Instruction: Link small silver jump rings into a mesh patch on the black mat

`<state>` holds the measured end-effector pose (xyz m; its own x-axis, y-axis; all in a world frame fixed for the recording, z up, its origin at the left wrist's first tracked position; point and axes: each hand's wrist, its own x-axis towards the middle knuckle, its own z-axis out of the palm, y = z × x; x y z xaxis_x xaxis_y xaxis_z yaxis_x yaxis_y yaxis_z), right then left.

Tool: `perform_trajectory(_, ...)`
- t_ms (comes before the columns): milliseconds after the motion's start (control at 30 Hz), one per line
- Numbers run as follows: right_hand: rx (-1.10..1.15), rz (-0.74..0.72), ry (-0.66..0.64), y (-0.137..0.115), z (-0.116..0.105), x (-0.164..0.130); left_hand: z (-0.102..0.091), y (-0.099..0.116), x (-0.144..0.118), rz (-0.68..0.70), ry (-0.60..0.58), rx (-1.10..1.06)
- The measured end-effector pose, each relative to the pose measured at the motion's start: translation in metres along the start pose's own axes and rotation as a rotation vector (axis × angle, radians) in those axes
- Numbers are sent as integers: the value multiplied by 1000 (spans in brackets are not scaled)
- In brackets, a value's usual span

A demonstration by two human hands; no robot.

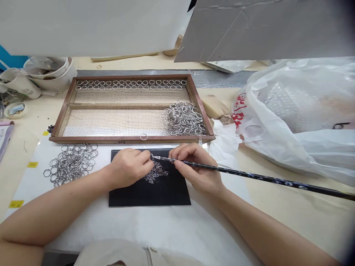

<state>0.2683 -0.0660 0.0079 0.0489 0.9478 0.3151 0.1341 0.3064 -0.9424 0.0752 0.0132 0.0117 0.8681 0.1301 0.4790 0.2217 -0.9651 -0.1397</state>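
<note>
My left hand [131, 166] is closed over the black mat [122, 197], its thumb and forefinger pinching what looks like a small metal ring [152, 157], mostly hidden by the fingertips. From the other side, my right hand [198, 168] grips a long, thin, dark patterned stick [249, 174] like a paintbrush, whose pale pointed tip touches or nearly touches the ring. Just below the fingertips, a heap of tiny glittering stones [155, 173] lies on the mat. To the left of my left hand is a loose pile of silver rings [72, 164].
Behind the mat stands a wooden-framed mesh tray [133, 140] with two rows of rings [127, 85] at its back and a ring heap [184, 120] at its right. White cups [27, 85] stand at left. A plastic bag [299, 111] bulges at right; grey board [263, 29] overhangs.
</note>
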Motion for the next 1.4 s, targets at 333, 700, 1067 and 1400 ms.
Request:
perform_trajectory(333, -17, 4, 6, -2, 0, 0, 1, 0, 0, -3, -4, -3)
perform_trajectory(700, -14, 19, 7, -1, 0, 0, 0, 0, 0, -3, -7, 6)
perform_trajectory(1067, 28, 46, 6, -2, 0, 0, 0, 0, -1, -3, -20, 10)
perform_trajectory(1400, -21, 242, 110, 5, -5, 1, 1, 0, -1, -12, -11, 40)
